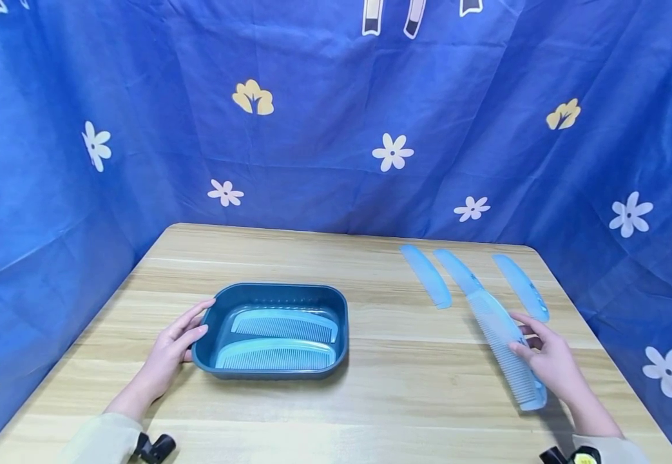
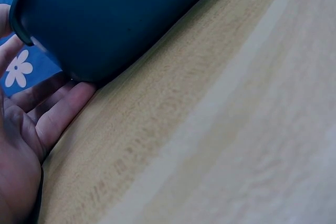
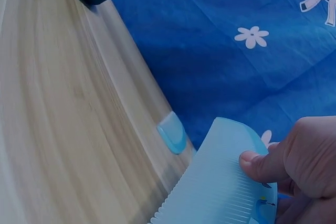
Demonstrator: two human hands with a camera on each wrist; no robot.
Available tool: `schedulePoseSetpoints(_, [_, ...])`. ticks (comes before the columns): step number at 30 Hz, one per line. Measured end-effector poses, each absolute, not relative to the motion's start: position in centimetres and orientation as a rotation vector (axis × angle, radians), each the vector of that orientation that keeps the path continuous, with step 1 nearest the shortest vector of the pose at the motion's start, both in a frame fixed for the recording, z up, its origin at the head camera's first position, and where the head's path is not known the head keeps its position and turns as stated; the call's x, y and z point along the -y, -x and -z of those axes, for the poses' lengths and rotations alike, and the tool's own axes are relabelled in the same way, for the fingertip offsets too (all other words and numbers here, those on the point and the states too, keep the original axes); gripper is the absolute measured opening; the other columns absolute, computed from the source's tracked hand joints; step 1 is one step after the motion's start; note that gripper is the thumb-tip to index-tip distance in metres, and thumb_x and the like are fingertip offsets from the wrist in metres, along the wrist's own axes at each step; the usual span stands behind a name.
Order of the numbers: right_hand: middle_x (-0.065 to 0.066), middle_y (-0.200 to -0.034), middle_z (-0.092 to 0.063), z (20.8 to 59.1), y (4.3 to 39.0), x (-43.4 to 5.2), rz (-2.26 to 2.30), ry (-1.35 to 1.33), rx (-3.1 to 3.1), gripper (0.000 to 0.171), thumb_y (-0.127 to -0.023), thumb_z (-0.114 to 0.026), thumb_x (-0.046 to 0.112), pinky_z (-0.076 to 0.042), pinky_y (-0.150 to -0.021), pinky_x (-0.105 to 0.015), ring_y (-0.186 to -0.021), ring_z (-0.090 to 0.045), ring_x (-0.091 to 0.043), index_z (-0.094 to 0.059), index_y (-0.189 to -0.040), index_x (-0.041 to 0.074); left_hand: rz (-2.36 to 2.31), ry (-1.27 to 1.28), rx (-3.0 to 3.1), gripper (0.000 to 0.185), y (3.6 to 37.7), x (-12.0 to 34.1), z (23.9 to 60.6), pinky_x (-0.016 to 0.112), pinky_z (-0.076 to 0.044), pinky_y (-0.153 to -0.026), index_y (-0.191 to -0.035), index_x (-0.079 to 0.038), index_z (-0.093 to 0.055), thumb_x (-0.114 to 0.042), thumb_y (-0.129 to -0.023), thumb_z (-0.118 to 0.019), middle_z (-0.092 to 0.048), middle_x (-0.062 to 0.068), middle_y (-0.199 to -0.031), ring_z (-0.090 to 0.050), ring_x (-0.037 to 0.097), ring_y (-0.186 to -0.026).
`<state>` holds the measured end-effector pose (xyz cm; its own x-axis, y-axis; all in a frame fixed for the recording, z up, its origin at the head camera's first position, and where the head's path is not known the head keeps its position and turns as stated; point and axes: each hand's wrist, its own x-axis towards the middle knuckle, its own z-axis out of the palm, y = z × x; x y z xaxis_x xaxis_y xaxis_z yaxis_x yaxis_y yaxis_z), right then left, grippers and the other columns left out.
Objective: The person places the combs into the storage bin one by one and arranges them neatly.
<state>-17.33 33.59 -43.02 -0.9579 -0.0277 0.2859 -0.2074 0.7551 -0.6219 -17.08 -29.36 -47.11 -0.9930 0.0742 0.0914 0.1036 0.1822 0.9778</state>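
Note:
My right hand [image 1: 550, 357] pinches a light blue comb [image 1: 500, 345] by its spine, thumb on the near face, above the right side of the table. In the right wrist view the comb [image 3: 210, 182] shows its teeth toward the lower left. My left hand [image 1: 170, 348] rests against the left end of a dark teal basin [image 1: 344, 335], with fingers at its rim and side. Inside the basin lie two light blue combs, one farther back [image 1: 286, 316] and one nearer [image 1: 278, 345]. The left wrist view shows fingertips touching the basin's outer wall [image 2: 115, 19].
Three more light blue combs lie at the table's back right: one at the left [image 1: 426, 276], one in the middle [image 1: 456, 267] partly behind the held comb, one at the right [image 1: 522, 287]. Blue patterned cloth [image 1: 324, 129] hangs around the wooden table [image 1: 393, 399].

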Motion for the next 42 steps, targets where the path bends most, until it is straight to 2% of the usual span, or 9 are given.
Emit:
schedulePoseSetpoints(12, [-0.014, -0.098, -0.058, 42.4, 17.9, -31.8, -1.024, -0.186, 2.688, 0.05, -0.081, -0.068, -0.003, -0.045, -0.06, -0.02, -0.077, -0.055, -0.014, -0.054, -0.128, 0.003, 1.958, 0.159, 2.419, 0.048, 17.0, 29.3, 47.2, 0.034, -0.055, -0.066, -0.145, -0.02, -0.034, -0.022, -0.099, -0.045, -0.026, 0.029, -0.142, -0.049, -0.001, -0.107])
schedulePoseSetpoints(27, [-0.011, -0.096, -0.058, 42.2, 18.9, -29.0, -1.11, -0.309, 2.637, 0.051, -0.078, -0.069, -0.006, -0.046, -0.061, -0.019, -0.076, -0.053, -0.012, -0.056, -0.126, 0.004, 1.981, 0.141, 2.41, 0.048, 17.1, 29.2, 47.2, 0.034, -0.055, -0.067, -0.145, -0.02, -0.034, -0.023, -0.099, -0.046, -0.026, 0.028, -0.142, -0.052, 0.0, -0.105])
schedulePoseSetpoints(42, [-0.01, -0.098, -0.059, 41.6, 20.0, -26.3, -1.198, -0.358, 2.666, 0.049, -0.081, -0.069, -0.001, -0.047, -0.059, -0.024, -0.078, -0.053, -0.018, -0.056, -0.127, 0.008, 1.996, 0.134, 2.398, 0.048, 17.2, 29.4, 47.3, 0.035, -0.055, -0.067, -0.145, -0.02, -0.034, -0.024, -0.099, -0.046, -0.025, 0.028, -0.142, -0.052, 0.004, -0.107])
